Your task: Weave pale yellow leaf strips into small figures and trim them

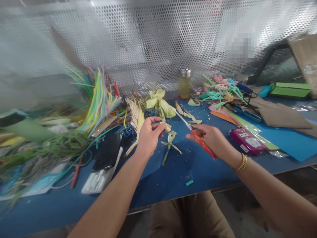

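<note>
My left hand (pixel 150 135) is closed in a pinch on a small strip of pale corn husk (pixel 167 126). My right hand (pixel 213 138) grips a pair of red-handled scissors (pixel 203 144), whose blades point up and left, apart from the strip. Just below my left fingertips lies a small green figure of knotted husk strips (pixel 169 143) on the blue table. Behind the hands, a pile of yellow-green husks (pixel 160 102) lies beside longer dried husks (pixel 135 115).
A jar with a metal lid (pixel 185 84) stands at the back. To the left are colourful strips (pixel 96 96), green fibres (pixel 61 145) and a black phone (pixel 107 152). A purple case (pixel 247 141), coloured paper (pixel 284 137) and cardboard (pixel 279 114) lie right.
</note>
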Demonstrator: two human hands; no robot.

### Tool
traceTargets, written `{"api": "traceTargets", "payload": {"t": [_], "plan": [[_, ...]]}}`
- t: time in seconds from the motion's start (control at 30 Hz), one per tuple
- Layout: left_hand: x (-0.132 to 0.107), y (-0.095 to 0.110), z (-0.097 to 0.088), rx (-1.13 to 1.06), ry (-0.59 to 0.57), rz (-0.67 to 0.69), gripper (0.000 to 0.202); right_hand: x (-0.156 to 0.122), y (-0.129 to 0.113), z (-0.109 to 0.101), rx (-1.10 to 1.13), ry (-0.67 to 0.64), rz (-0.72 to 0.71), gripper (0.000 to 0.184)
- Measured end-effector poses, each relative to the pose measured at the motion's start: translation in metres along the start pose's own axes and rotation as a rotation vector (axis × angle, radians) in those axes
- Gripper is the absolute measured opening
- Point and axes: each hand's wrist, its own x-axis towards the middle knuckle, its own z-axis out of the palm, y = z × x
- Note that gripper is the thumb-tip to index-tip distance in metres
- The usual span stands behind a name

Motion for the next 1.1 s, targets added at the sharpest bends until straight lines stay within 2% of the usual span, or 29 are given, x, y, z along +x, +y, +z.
{"api": "traceTargets", "payload": {"t": [0.07,0.13,0.2,0.27,0.37,0.47,0.53,0.6,0.7,0.77,0.9,1.1], "plan": [[0.0,0.001,-0.001,-0.053,0.002,-0.043,0.036,0.011,0.013,-0.009,-0.221,0.102,0.066,0.05],[0.0,0.0,-0.001,-0.13,0.004,-0.099,0.035,0.022,0.028,-0.016,-0.409,0.118,0.177,0.052],[0.001,0.0,-0.002,-0.207,0.0,-0.146,0.033,0.028,0.039,-0.019,-0.531,0.042,0.248,0.051],[0.001,0.0,-0.002,-0.262,-0.014,-0.173,0.032,0.031,0.045,-0.021,-0.625,-0.052,0.25,0.047],[0.001,0.001,-0.002,-0.302,-0.033,-0.189,0.03,0.03,0.041,-0.023,-0.76,-0.106,0.194,0.038],[0.0,0.002,-0.001,-0.311,-0.018,-0.193,0.029,0.029,0.024,-0.027,-0.81,-0.038,0.157,0.032],[0.0,0.002,0.0,-0.311,-0.004,-0.186,0.03,0.03,0.008,-0.026,-0.67,0.037,0.058,0.035],[0.0,0.001,0.001,-0.312,-0.004,-0.168,0.03,0.033,-0.01,-0.02,-0.337,0.06,-0.095,0.041],[0.001,0.0,0.003,-0.329,-0.006,-0.14,0.029,0.042,-0.032,0.002,0.224,-0.046,-0.174,0.05],[0.001,0.0,0.004,-0.343,-0.011,-0.136,0.029,0.049,-0.041,0.019,0.434,-0.075,-0.198,0.052],[0.001,0.0,0.005,-0.326,-0.013,-0.132,0.027,0.059,-0.044,0.04,0.599,-0.052,-0.243,0.032],[0.003,-0.001,0.003,-0.18,-0.026,-0.093,0.028,0.059,-0.04,0.038,0.791,-0.097,-0.178,0.019]]}}
